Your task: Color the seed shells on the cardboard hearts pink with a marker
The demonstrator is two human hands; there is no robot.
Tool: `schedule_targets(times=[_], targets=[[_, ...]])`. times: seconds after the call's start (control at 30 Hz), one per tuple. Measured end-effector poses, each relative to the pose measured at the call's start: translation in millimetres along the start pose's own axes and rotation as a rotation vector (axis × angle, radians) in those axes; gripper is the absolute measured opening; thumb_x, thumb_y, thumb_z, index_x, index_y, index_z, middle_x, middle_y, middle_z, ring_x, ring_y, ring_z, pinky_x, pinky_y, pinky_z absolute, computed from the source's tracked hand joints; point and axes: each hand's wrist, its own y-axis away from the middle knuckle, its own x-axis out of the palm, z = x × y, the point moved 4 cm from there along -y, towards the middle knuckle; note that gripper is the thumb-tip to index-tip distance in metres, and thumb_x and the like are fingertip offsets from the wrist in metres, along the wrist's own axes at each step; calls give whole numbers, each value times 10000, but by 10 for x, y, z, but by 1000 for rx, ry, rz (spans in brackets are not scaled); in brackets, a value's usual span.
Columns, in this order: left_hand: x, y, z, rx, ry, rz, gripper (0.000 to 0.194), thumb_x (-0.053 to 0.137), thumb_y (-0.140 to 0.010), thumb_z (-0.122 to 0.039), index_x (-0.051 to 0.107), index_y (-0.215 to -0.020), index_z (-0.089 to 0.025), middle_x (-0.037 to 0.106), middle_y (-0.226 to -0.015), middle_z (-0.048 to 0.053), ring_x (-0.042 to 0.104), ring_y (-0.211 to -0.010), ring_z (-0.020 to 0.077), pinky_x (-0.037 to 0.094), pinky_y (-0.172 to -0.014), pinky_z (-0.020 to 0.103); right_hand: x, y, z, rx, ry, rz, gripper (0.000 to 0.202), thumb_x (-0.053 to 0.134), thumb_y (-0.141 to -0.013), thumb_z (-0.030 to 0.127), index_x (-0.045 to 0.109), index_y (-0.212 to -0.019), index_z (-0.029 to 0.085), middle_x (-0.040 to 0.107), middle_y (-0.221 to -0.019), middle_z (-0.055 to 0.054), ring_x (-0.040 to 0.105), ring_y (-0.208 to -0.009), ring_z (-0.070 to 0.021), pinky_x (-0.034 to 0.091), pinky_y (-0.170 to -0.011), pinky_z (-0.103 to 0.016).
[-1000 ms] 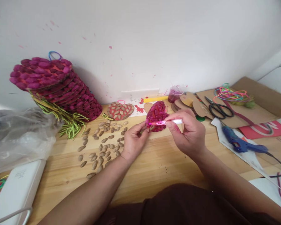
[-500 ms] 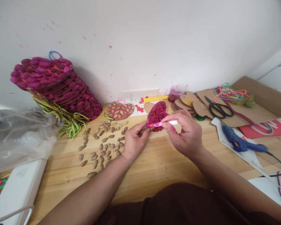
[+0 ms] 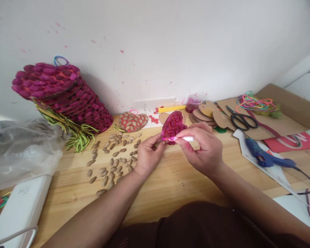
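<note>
My left hand (image 3: 150, 151) is closed on the lower left edge of a magenta, peanut-covered heart (image 3: 173, 123), holding it tilted above the table. My right hand (image 3: 203, 146) pinches a white-handled paintbrush (image 3: 188, 138), whose pink-stained tip lies against the heart's lower part. The bristles are hard to make out. Left of my hands, an undyed peanut-covered heart (image 3: 133, 122) with a pink loop lies near the wall. Loose peanuts (image 3: 113, 168) are scattered beside my left forearm. A plastic cup of magenta dye (image 3: 193, 104) stands behind my right hand.
A tall magenta peanut-covered cylinder (image 3: 64, 93) with a green tassel leans at the left, near a plastic bag (image 3: 23, 148) and a white power bank (image 3: 23, 210). At right are cardboard shapes (image 3: 204, 115), black scissors (image 3: 244, 121) and a blue glue gun (image 3: 267, 155).
My right hand and the brush have shifted slightly down and left along the heart. The left hand keeps its hold almost unmoved.
</note>
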Motion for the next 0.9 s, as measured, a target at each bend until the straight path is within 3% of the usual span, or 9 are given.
schedule_targets(times=[0.17,0.3,0.47,0.9], targets=[[12,5,-10,-10,32,19,350,770,-836,-254,817,-1175,-180,825,-1162,106,787,-1052,271,604,-1020,427,10,28,3,-57,58,-23,20,728,-929,248,715,-943,245,795,-836,-7,692,-880,-216,513,-820,-391],[7,-5,39,-58,60,3,378,779,-834,-264,806,-1200,-173,823,-1172,108,781,-1072,275,606,-1023,435,-10,20,-93,-15,31,-20,24,704,-936,232,721,-945,247,790,-848,-16,682,-857,-212,516,-815,-392],[-11,-26,87,-106,87,-31,400,816,-794,-274,813,-1180,-168,834,-1123,100,788,-1011,258,622,-977,405,-27,37,-290,142,-17,-41,32,691,-943,243,720,-930,246,769,-848,-12,676,-815,-196,533,-776,-369],[-10,-33,25,-173,151,-31,409,845,-754,-320,826,-1135,-173,837,-934,57,754,-758,171,633,-785,304,-3,65,-305,164,-35,-30,52,678,-955,258,723,-937,239,763,-854,-18,668,-834,-203,522,-806,-382]])
